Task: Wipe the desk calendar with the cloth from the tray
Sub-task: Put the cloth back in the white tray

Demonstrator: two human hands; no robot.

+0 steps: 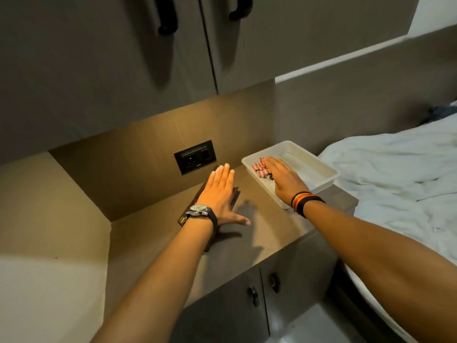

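A dark desk calendar (235, 196) lies flat on the brown countertop, mostly hidden under my left hand (220, 191), which rests on it palm down with fingers straight and together. To its right stands a white tray (319, 167) holding a red-and-white striped cloth (259, 169). My right hand (284, 179) reaches into the tray, palm down, with its fingertips on the cloth. Whether the fingers grip the cloth is hidden.
A black wall socket (195, 157) sits on the back panel behind the calendar. Cabinet doors with black handles (168, 16) hang overhead. Lower cabinet doors with knobs (253, 294) are beneath the counter. A bed with pale sheets (395, 174) borders the right.
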